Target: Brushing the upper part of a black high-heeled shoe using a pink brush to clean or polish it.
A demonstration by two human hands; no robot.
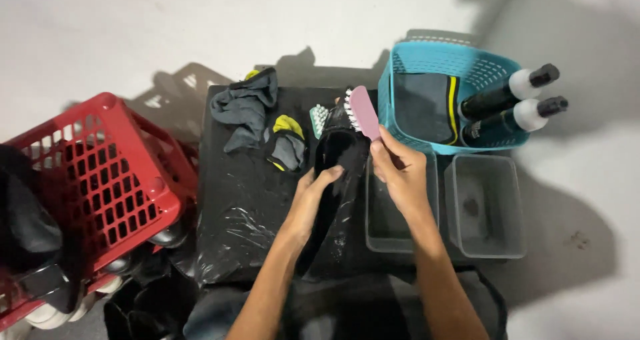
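- Surroundings: grey cloths [250, 107] and a yellow-edged cloth [287, 143] lie on the black-covered table [233, 200], left of your hands; a small green brush [319, 119] lies just beside the shoe's far end.
- Shoe [337, 157]: black, lengthwise at table centre. Your left hand [313, 193] grips its near side, fingers curled over the opening.
- Brush [363, 112]: pink-backed, white bristles against the shoe's far end; your right hand [399, 170] is closed on its handle.
- Containers: blue basket [453, 60] holds a dark cloth and two black bottles [513, 100]; two clear tubs [483, 207] sit near your right hand, contents unclear; red basket [93, 173] stands far left.
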